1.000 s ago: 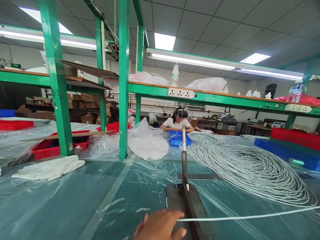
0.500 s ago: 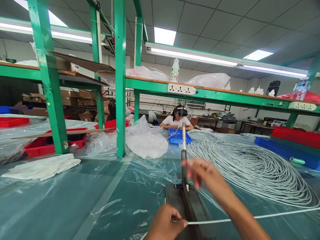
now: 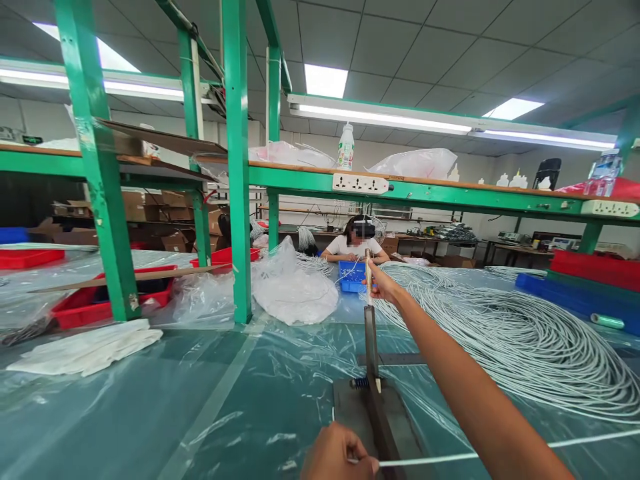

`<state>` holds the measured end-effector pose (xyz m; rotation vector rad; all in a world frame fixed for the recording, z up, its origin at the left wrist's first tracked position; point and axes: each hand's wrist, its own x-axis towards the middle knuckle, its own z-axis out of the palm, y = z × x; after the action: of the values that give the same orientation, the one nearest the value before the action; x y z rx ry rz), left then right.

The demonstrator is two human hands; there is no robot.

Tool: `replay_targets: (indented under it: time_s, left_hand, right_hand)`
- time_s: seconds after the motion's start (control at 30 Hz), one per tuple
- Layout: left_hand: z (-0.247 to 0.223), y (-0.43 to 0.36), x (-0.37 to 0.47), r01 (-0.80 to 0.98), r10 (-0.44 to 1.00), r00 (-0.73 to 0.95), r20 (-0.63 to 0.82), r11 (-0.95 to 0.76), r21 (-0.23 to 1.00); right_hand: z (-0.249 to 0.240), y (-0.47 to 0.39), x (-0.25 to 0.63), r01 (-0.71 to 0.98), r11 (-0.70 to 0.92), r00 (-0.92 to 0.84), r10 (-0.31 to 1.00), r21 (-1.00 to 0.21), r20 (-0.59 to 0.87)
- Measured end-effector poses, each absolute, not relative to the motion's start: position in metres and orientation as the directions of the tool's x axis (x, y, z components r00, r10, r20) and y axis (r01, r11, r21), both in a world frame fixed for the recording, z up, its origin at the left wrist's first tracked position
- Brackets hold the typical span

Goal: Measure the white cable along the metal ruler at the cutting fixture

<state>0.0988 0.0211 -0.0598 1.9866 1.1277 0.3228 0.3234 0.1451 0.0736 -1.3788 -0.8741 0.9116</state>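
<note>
White cable (image 3: 500,452) runs in from the right edge to the cutter base (image 3: 373,417) near us, pinched in our closed left hand (image 3: 340,457). Our right hand (image 3: 383,283) grips the one raised lever handle (image 3: 369,270). Bare table (image 3: 150,400) lies open left; one cable coil (image 3: 515,340), possibly more, crowds right.

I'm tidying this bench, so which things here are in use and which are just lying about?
In use: left hand pinching white cable; right hand on cutter handle; cutter base; cable coil.

Lying about: folded white cloth; red trays; plastic bag; bottle.
</note>
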Motion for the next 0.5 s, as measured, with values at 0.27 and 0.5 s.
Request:
replay_targets:
  time_s: [0.27, 0.5]
  left_hand:
    - [-0.06, 0.015, 0.1, 0.598, 0.842, 0.53, -0.102, -0.286, 0.749]
    - [-0.063, 0.013, 0.099, 0.57, 0.835, 0.548, -0.045, -0.334, 0.751]
  right_hand:
    - [0.106, 0.036, 0.312, -0.166, 0.112, 0.298, 0.953, -0.98, 0.058]
    - [0.061, -0.11, 0.259, -0.257, -0.017, 0.431, 0.893, -0.966, -0.13]
